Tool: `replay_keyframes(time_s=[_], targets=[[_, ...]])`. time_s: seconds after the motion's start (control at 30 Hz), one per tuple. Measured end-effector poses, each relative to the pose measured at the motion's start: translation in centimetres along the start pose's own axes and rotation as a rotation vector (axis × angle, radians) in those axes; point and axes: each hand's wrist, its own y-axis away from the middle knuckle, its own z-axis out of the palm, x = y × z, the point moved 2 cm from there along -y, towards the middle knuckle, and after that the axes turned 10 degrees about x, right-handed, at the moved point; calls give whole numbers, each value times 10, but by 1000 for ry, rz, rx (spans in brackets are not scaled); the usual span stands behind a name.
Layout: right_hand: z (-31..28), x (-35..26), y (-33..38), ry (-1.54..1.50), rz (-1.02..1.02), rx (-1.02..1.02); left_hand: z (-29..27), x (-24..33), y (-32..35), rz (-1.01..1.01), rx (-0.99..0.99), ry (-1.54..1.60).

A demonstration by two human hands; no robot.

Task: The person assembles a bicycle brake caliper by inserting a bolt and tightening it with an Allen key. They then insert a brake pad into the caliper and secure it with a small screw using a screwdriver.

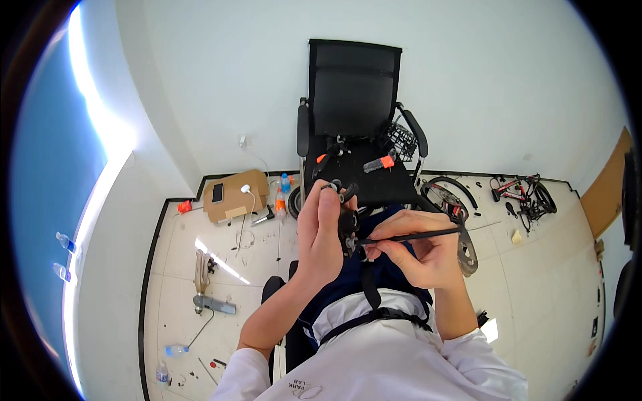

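Observation:
In front of my lap, my left hand (322,234) is closed around a small black mechanical part (348,222) with rounded sections and a metallic lower end. The part's exact kind cannot be made out, and my fingers hide some of it. My right hand (422,257) pinches a thin black pen-like tool (431,234) between thumb and fingers. The tool slants slightly, and its tip reaches the lower end of the part; whether it touches is too small to tell.
Ahead stands a black office chair (354,87) bearing a wire basket (399,142) and an orange-and-black item (380,162). On the floor are cardboard (235,194) with a phone (217,193), a wheel (445,202), a red bicycle frame (515,192), a metal tool (202,281) and several bottles.

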Motion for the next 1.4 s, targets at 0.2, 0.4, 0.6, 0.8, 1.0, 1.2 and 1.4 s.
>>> replay_keyframes(time_s=[0.2,0.4,0.6,0.8,1.0,1.2,1.4], targets=[[2,12,11,-43,207,91,5,-9,2,69,30,-98],[-1,9,20,-193,301,131,2,-19,3,269,-19,-214],[-8,10,15,-271,191,71,12,-9,6,210,-29,-175],[8,18,20,-354,387,290,10,-2,1,250,6,-195],[17,26,23,-194,379,297,5,3,-2,337,68,-286],[12,21,17,-371,274,236,7,-1,-4,316,22,-242],[13,17,14,-321,391,163,0,-4,-4,297,9,-210]])
